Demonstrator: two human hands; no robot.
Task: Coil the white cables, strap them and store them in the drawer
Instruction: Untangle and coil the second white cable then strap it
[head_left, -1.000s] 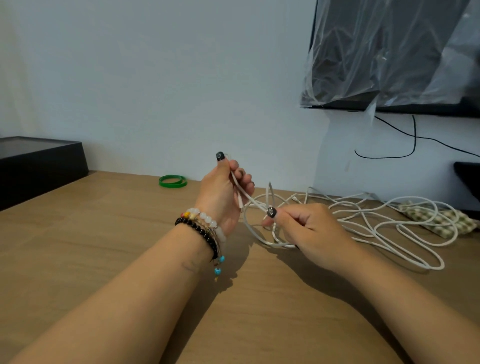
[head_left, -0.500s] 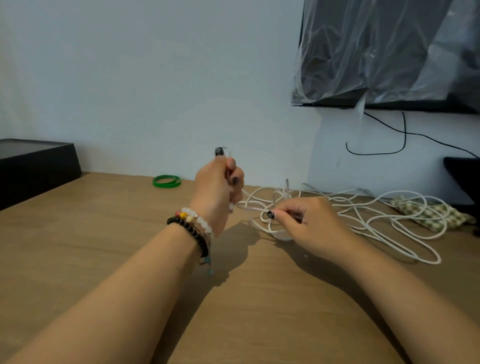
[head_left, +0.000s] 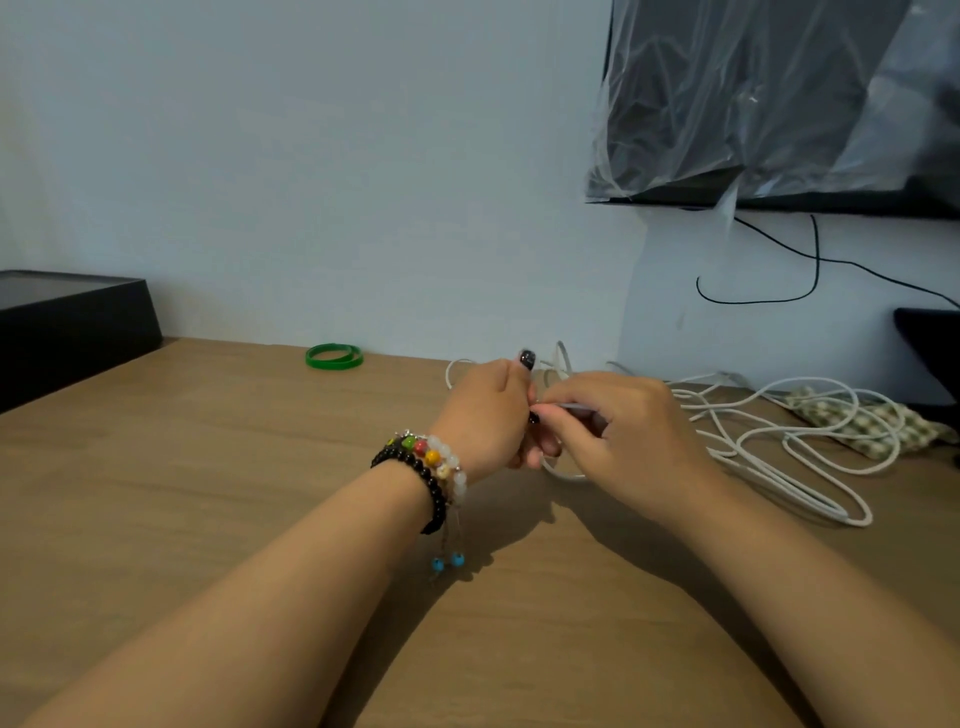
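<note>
A long white cable lies in loose loops on the wooden table, spreading right from my hands. My left hand, with bead bracelets on the wrist, is closed around strands of the cable near the table's middle. My right hand touches it from the right and pinches a strand of the same cable between thumb and fingers. Small loops stick up behind both hands. Two green bands lie on the table near the wall, to the left of my hands. No drawer shows.
A black box stands at the far left edge of the table. A checked cloth lies under the cable at the far right. A plastic-covered screen hangs on the wall above, with a black wire dangling below it.
My left hand has come down from its raised position and met my right hand just above the table. More of the cable is gathered between the two hands.
</note>
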